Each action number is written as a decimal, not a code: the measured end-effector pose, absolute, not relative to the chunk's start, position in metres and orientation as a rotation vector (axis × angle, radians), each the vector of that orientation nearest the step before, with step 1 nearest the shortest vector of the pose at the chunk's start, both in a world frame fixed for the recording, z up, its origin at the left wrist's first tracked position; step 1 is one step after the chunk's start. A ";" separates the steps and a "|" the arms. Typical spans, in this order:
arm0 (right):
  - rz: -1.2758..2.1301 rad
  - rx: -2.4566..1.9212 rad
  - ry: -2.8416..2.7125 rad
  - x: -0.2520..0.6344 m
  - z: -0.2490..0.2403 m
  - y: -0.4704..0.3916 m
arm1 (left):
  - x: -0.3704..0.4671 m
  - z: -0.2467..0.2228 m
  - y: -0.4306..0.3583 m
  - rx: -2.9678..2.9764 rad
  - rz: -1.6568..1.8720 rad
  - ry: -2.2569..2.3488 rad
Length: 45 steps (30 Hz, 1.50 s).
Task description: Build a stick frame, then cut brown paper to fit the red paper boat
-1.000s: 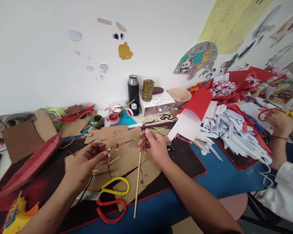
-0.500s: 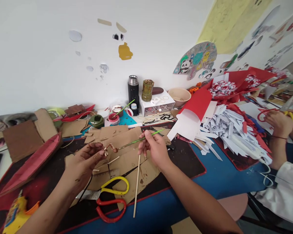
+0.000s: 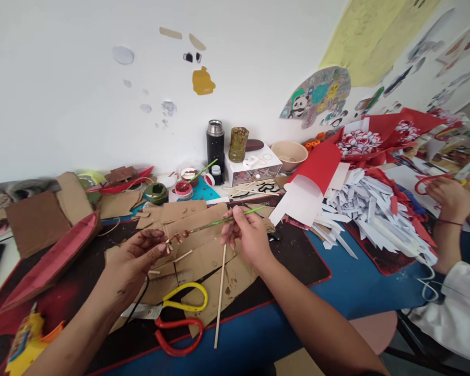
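Note:
My left hand (image 3: 143, 256) pinches a small piece made of short sticks (image 3: 172, 242), partly coated in brown. My right hand (image 3: 246, 234) holds a thin green paintbrush (image 3: 219, 221), its brown-smeared tip at the small piece. Brown stains mark the fingers of both hands. Beneath them lie cardboard pieces (image 3: 207, 258) with brown spots. A plain wooden stick (image 3: 220, 297) slants down from below my right hand. Scissors with one yellow and one red handle (image 3: 185, 298) lie just in front of my left hand.
A yellow glue gun (image 3: 27, 342) lies at the lower left, near a pink-lined cardboard boat (image 3: 55, 261). Behind are paint jars (image 3: 184, 190), a black flask (image 3: 215, 143) and a bowl (image 3: 289, 155). Paper strips (image 3: 370, 209) lie at right, beside another person's hands with scissors.
The brush tip has shifted slightly against the small piece, which now sits at a different angle in my left fingers. The view has moved slightly.

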State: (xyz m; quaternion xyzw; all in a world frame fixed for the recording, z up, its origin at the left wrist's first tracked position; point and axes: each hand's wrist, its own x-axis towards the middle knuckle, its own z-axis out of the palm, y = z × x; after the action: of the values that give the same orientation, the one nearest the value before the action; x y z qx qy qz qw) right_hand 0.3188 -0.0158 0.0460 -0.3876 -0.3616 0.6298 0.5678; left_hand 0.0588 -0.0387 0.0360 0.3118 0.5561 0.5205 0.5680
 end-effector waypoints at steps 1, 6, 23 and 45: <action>1.482 -0.909 -0.854 0.318 0.046 -0.016 | 0.059 0.036 -0.039 0.734 1.218 1.305; 1.524 -0.894 -0.894 0.315 0.047 -0.015 | 0.059 0.035 -0.040 0.778 1.191 1.292; 1.515 -0.903 -0.846 0.314 0.047 -0.016 | 0.059 0.045 -0.043 0.757 1.202 1.323; 1.522 -0.911 -0.820 0.311 0.044 -0.016 | 0.056 0.043 -0.047 0.714 1.199 1.272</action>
State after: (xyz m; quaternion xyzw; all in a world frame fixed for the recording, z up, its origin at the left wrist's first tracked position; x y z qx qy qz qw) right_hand 0.3112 -0.0157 0.0439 -0.3863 -0.3479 0.6455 0.5596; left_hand 0.0557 -0.0468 0.0431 0.3062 0.5455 0.5144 0.5866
